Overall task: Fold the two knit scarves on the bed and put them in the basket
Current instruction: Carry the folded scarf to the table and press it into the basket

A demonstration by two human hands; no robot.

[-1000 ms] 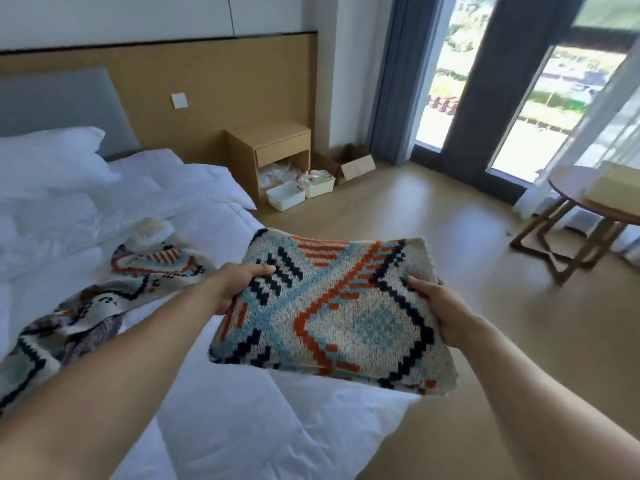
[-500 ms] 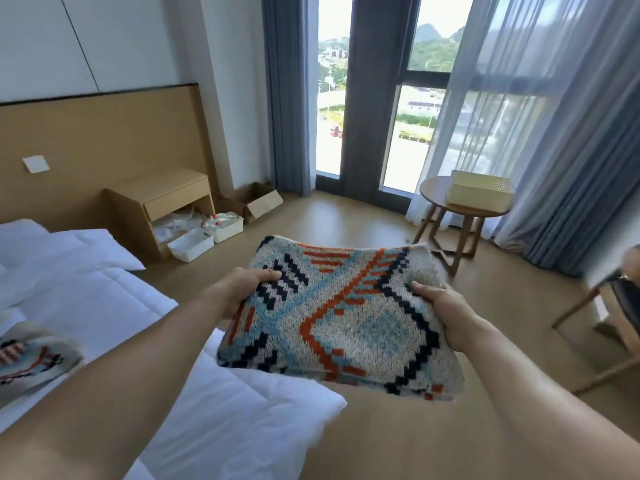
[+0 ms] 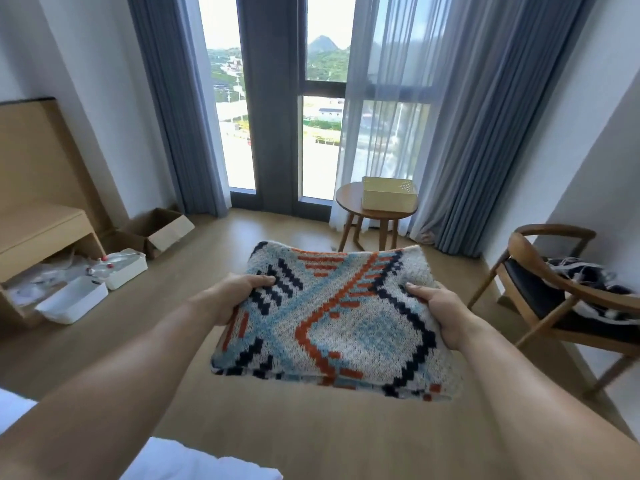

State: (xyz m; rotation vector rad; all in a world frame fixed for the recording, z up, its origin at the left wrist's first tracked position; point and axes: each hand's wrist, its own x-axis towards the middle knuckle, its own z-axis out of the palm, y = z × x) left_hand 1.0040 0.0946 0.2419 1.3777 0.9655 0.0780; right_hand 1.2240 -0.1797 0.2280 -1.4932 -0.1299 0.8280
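A folded knit scarf with orange, navy and light blue pattern is held flat in the air over the wooden floor. My left hand grips its left edge, thumb on top. My right hand grips its right edge the same way. A pale yellow basket stands on a small round wooden table by the window, well beyond the scarf. The second scarf is out of view.
A wooden armchair with dark cloth on its seat stands at the right. White bins, a cardboard box and a nightstand sit at the left. A corner of the white bedding shows at the bottom. Grey curtains flank the window.
The view has turned right, away from the bed and toward the window. The second scarf has left the view; the basket and table now lie straight ahead. Both hands still hold the folded scarf.
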